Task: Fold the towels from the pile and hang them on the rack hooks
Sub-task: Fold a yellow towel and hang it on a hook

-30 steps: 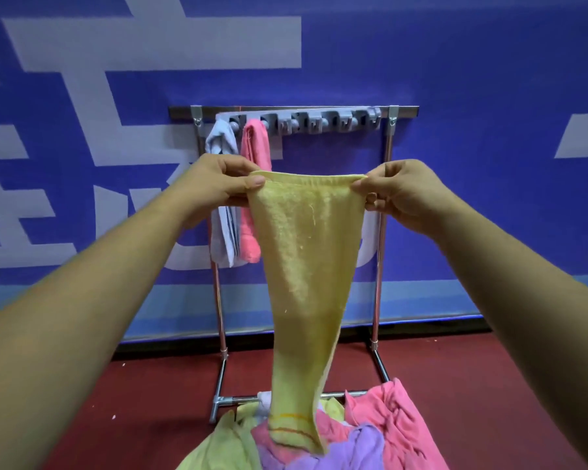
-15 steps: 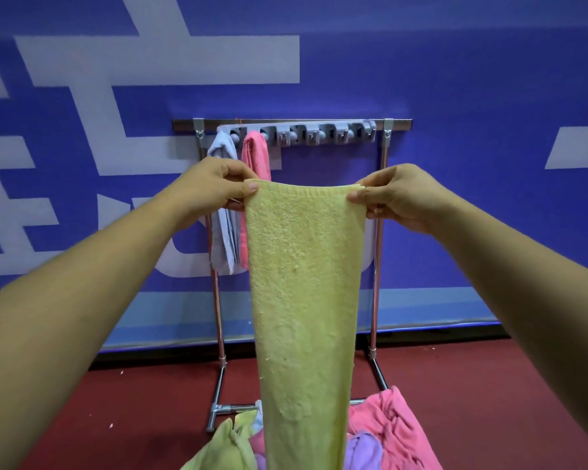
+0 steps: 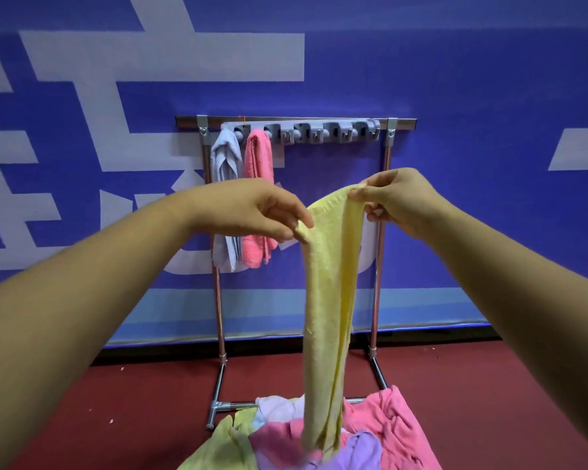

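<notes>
Yellow towel (image 3: 326, 300) hung long and narrow from both hands, in front of rack (image 3: 404, 122), lower end down at pile (image 3: 381, 429) on floor. Left hand (image 3: 265, 212) pinched one top corner, fingers curled. Right hand (image 3: 398, 201) pinched other corner, slightly higher, hands near each other. Towel looked light, soft, limp: drooped and bunched lengthwise, neither slippery nor fragile. Best hold judged at top hem corners, edge pulled taut. Grey towel (image 3: 224, 184) and pink towel (image 3: 257, 171) hung on leftmost hooks (image 3: 314, 133); other hooks bare.
</notes>
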Available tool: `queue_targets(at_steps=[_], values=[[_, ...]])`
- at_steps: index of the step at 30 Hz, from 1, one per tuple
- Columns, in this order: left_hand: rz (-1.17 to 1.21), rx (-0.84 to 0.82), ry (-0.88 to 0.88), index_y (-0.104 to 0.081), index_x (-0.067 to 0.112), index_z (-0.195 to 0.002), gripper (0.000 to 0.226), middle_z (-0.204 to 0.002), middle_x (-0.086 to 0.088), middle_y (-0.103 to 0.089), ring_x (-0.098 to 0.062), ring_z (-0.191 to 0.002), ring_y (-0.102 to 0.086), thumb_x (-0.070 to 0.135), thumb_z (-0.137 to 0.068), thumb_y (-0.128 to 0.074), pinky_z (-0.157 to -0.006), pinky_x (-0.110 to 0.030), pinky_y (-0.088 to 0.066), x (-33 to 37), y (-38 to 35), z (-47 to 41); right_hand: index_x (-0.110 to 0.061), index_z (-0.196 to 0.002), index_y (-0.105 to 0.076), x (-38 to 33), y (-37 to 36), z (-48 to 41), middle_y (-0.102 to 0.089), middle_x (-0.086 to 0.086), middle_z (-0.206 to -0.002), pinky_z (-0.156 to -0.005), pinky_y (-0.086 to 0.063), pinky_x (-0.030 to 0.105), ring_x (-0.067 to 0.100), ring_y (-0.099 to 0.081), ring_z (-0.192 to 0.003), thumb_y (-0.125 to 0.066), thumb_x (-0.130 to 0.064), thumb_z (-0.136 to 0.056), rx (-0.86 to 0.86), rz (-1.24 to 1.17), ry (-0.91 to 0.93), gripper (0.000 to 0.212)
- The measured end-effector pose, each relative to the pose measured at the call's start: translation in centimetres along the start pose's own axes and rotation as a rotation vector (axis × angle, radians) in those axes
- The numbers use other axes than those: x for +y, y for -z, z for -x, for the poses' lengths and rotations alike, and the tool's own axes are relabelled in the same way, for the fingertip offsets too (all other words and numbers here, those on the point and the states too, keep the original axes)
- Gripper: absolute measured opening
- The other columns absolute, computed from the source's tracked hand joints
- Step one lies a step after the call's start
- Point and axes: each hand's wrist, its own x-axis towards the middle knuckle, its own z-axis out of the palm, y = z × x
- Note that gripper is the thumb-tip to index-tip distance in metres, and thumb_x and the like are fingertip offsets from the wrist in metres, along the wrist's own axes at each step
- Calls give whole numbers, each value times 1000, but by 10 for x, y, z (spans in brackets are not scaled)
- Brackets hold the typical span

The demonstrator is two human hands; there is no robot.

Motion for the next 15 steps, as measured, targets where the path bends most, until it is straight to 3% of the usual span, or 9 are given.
queue_targets(at_steps=[3,6,8,11,13,15], values=[[-120,139,-52,-73,20,-108,18,-94,8,-76,1,-90,-70,14,-94,-64,-84,-12,-51,2,0,-2,2,-87,-73,5,1,-1,-63,8,-69,-62,-56,24,15,-61,-60,-81,-7,-81,-2,-61,-32,14],[-60,193,-136,-76,22,-102,14,-98,5,-72,-9,-95,-67,19,-92,-66,-93,-29,-52,1,0,-2,4,-94,-72,9,0,-3,-65,10,-76,-66,-58,25,15,-64,-64,-80,-6,-82,-21,-112,-69,17],[-74,226,-211,-76,25,-99,13,-109,9,-61,-6,-107,-58,25,-89,-68,-101,-34,-46,1,-1,-5,5,-97,-71,8,-2,-2,-66,12,-79,-66,-58,24,15,-64,-65,-78,-4,-83,-55,-161,-76,18],[52,159,-248,-72,15,-102,16,-130,10,-60,-2,-130,-48,22,-91,-63,-111,-25,-37,7,-3,-7,10,-102,-68,5,-9,1,-65,15,-82,-65,-58,24,17,-63,-68,-75,-1,-85,-122,-206,-65,21],[95,129,-236,-70,11,-104,15,-121,1,-68,-7,-123,-57,16,-94,-60,-107,-25,-43,10,-4,-8,10,-102,-68,3,-13,2,-64,17,-83,-63,-57,23,18,-62,-68,-75,-1,-85,-155,-200,-50,22],[40,181,-188,-71,12,-104,14,-103,0,-73,-11,-104,-66,16,-96,-61,-97,-29,-50,10,-6,-9,10,-101,-69,0,-18,5,-63,18,-83,-62,-56,23,17,-61,-66,-76,-1,-84,-180,-178,-30,21]])
